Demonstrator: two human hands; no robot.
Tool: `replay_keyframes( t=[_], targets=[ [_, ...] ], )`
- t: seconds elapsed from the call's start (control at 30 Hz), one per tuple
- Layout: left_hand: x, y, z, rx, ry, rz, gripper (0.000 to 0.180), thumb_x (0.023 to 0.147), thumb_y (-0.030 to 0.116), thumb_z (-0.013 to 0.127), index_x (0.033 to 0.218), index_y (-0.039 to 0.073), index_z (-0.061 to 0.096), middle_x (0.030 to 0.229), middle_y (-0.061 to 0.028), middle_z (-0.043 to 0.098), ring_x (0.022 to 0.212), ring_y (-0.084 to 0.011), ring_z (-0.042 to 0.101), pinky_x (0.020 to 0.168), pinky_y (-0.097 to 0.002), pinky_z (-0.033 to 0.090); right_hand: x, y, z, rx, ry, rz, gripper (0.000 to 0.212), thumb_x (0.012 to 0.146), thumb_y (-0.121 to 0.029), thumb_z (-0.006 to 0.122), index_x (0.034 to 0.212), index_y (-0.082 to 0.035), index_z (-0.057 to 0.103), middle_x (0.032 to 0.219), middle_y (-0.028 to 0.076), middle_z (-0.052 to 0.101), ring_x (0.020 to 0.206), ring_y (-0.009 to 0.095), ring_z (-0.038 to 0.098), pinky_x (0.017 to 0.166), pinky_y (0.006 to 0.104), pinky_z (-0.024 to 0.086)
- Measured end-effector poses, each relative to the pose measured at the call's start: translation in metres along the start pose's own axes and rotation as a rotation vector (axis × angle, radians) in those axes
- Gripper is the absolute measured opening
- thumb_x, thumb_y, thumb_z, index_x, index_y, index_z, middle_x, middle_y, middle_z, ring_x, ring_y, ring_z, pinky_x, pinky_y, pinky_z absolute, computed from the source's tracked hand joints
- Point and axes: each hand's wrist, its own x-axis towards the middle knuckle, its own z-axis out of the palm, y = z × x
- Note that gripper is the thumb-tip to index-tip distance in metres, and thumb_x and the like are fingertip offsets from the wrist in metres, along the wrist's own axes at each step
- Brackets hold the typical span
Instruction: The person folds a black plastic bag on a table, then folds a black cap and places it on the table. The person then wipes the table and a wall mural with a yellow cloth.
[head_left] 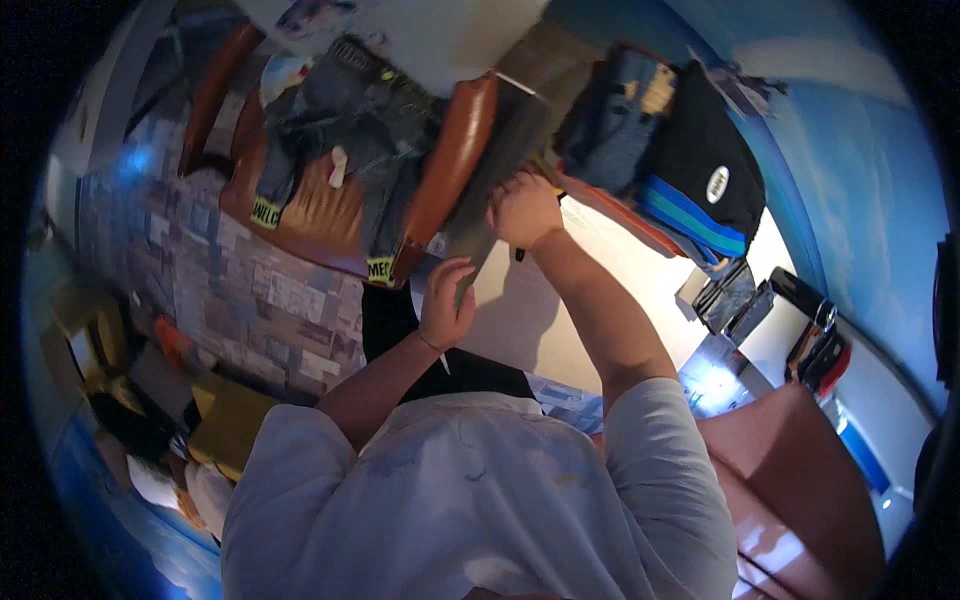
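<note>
A long dark grey-green garment [486, 190] runs from the far side toward me, between the brown armchair and the white tabletop. My right hand [527, 208] is closed on its right edge, with fingers curled over the cloth. Nearer to me, my left hand [446, 306] has the garment's near end between thumb and fingers. What kind of garment it is cannot be made out. To the left, faded black jeans [350, 130] with yellow printed patches at the hems lie spread over the brown leather armchair [465, 130].
Folded blue jeans [618, 130] and a black garment with blue and green stripes [700, 170] are piled on the far right of the white tabletop [600, 260]. Dark small items [735, 300] stand beyond it. A reddish-brown seat [800, 480] is at lower right, yellow boxes [230, 420] at lower left.
</note>
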Motion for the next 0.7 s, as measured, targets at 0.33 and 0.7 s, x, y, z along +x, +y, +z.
replay_keyframes(
  t=[0.33,0.7],
  targets=[
    [-0.049,-0.033,-0.031,-0.286,0.271,-0.324,0.026,0.107,0.012,0.048,0.128,-0.002,0.055,0.110,-0.0124,0.066,0.101,-0.0192,0.063,0.093,-0.0335,0.050,-0.049,-0.172,0.115,-0.180,-0.733,-0.281,0.041,0.097,-0.032,0.052,0.125,-0.011,0.073,0.134,0.013,0.066,0.128,0.032,0.058,0.104,0.0565,0.039],
    [-0.037,-0.040,-0.039,-0.334,0.234,-0.323,0.025,0.110,0.015,0.048,0.126,-0.002,0.057,0.101,-0.0095,0.067,0.093,-0.0161,0.065,0.086,-0.0317,0.053,0.000,-0.029,0.007,-0.314,-0.229,-0.088,0.044,0.095,-0.045,0.051,0.106,-0.014,0.080,0.107,0.004,0.076,0.113,0.026,0.063,0.106,0.0531,0.035]
  ],
)
